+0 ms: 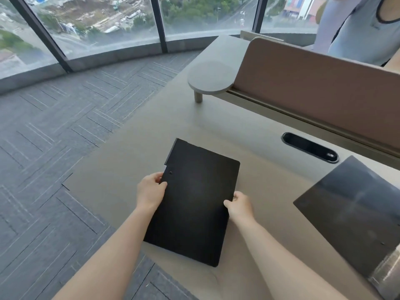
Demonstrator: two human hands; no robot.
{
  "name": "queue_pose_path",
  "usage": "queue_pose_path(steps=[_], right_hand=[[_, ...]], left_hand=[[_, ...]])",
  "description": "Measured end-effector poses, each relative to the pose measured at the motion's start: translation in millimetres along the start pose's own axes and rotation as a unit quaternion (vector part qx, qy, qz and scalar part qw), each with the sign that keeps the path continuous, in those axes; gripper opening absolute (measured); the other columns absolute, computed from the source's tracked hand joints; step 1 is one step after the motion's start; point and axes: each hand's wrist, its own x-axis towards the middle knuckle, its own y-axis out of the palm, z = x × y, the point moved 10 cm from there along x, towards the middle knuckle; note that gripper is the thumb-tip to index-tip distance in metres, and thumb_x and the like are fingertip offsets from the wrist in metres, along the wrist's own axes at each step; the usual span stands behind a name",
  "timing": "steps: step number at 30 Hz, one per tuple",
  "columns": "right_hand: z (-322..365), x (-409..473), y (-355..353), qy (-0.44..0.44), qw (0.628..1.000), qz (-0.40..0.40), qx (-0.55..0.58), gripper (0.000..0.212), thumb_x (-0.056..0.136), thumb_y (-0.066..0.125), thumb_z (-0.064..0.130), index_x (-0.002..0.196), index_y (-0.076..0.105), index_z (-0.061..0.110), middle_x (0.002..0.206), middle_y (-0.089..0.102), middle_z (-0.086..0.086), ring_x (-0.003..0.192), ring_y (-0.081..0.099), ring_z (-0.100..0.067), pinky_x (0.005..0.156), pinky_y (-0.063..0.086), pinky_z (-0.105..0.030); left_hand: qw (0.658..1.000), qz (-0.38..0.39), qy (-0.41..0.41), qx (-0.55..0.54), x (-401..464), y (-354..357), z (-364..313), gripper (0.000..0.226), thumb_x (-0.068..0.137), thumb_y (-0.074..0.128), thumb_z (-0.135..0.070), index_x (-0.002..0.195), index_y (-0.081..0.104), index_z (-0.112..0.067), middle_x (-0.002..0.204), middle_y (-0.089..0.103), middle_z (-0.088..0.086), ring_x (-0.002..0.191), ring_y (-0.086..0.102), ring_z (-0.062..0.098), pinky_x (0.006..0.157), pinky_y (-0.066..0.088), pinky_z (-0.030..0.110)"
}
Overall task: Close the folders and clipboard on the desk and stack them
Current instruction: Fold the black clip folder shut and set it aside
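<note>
A closed black folder (194,204) lies flat on the beige desk (121,169), turned slightly clockwise, with another dark edge showing beneath it along its far left side. My left hand (150,189) grips its left edge near a small round stud. My right hand (239,205) pinches its right edge. A second dark folder or clipboard (355,215) lies at the right of the desk, glossy, with a shiny grey part at its near end cut off by the frame.
A brown partition panel (313,83) runs along the desk's far side. A rounded shelf on a short post (211,76) stands at the back. A black cable slot (309,147) sits in the desktop. A person's torso (357,27) is behind the partition. Carpet lies left.
</note>
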Motion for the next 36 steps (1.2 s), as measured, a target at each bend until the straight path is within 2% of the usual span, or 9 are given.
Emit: queue_pose_path(steps=[3,8,12,16,20,24,26,28,36], right_hand=[[5,1,3,-0.008,0.999,-0.006,-0.046,0.028,0.088,0.060,0.015,0.116,0.061,0.017,0.101,0.068,0.000,0.097,0.066,-0.028,0.071,0.046,-0.031],[6,4,2,-0.010,0.996,-0.030,-0.082,0.033,0.088,0.061,0.023,0.121,0.058,0.019,0.111,0.068,0.001,0.091,0.061,-0.023,0.070,0.042,-0.029],[3,3,1,-0.008,0.995,-0.048,-0.086,0.038,0.085,0.065,0.027,0.122,0.057,0.018,0.112,0.067,0.000,0.089,0.060,-0.022,0.070,0.042,-0.028],[0,1,3,-0.008,0.996,-0.054,-0.076,0.050,0.085,0.067,0.032,0.131,0.052,0.019,0.118,0.066,0.002,0.102,0.063,-0.023,0.076,0.048,-0.031],[0,-1,3,-0.004,0.996,-0.055,-0.068,0.047,0.084,0.068,0.032,0.126,0.051,0.021,0.112,0.066,0.003,0.095,0.064,-0.022,0.073,0.051,-0.032],[0,-3,8,-0.011,0.996,-0.043,-0.073,0.048,0.082,0.064,0.032,0.126,0.051,0.021,0.111,0.066,0.001,0.092,0.068,-0.025,0.078,0.060,-0.042],[0,-2,12,-0.019,0.996,-0.031,-0.076,0.053,0.082,0.062,0.029,0.133,0.051,0.021,0.112,0.068,-0.004,0.098,0.068,-0.027,0.081,0.060,-0.043],[1,-2,11,-0.028,0.995,-0.029,-0.093,0.052,0.084,0.062,0.027,0.134,0.052,0.021,0.114,0.068,-0.006,0.102,0.066,-0.026,0.084,0.056,-0.037],[-11,-4,4,-0.019,0.994,-0.022,-0.103,0.064,0.087,0.061,0.044,0.145,0.043,0.022,0.124,0.067,-0.003,0.114,0.062,-0.024,0.093,0.051,-0.036]], left_hand=[[1.000,-0.001,-0.002,0.006,5,2,5,0.037,0.085,0.059,-0.005,0.116,0.073,-0.020,0.097,0.075,-0.001,0.091,0.070,0.023,0.087,0.056,0.039],[1.000,-0.002,0.001,0.029,13,8,14,0.037,0.085,0.060,-0.010,0.117,0.073,-0.023,0.100,0.073,0.004,0.092,0.068,0.023,0.088,0.055,0.039],[0.998,-0.014,0.010,0.060,17,11,15,0.035,0.086,0.058,-0.008,0.117,0.073,-0.019,0.103,0.066,0.009,0.094,0.064,0.025,0.085,0.046,0.030],[0.997,-0.030,0.010,0.069,19,12,17,0.035,0.089,0.059,-0.009,0.121,0.070,-0.013,0.107,0.064,0.011,0.099,0.063,0.028,0.087,0.044,0.031],[0.996,-0.042,0.016,0.073,20,12,16,0.034,0.090,0.059,-0.009,0.124,0.067,-0.010,0.111,0.064,0.012,0.100,0.062,0.028,0.088,0.042,0.030],[0.996,-0.050,0.020,0.064,20,10,12,0.034,0.090,0.060,-0.010,0.123,0.067,-0.009,0.111,0.063,0.013,0.100,0.062,0.028,0.090,0.043,0.032],[0.997,-0.051,0.022,0.061,20,9,10,0.034,0.090,0.060,-0.009,0.123,0.067,-0.010,0.111,0.062,0.014,0.100,0.061,0.028,0.092,0.044,0.034],[0.996,-0.051,0.022,0.063,19,8,10,0.035,0.089,0.060,-0.009,0.123,0.067,-0.011,0.111,0.061,0.014,0.100,0.061,0.029,0.092,0.044,0.034],[0.995,-0.079,0.031,0.054,11,8,6,0.044,0.091,0.062,-0.011,0.134,0.057,-0.004,0.126,0.055,0.018,0.117,0.051,0.033,0.104,0.040,0.042]])
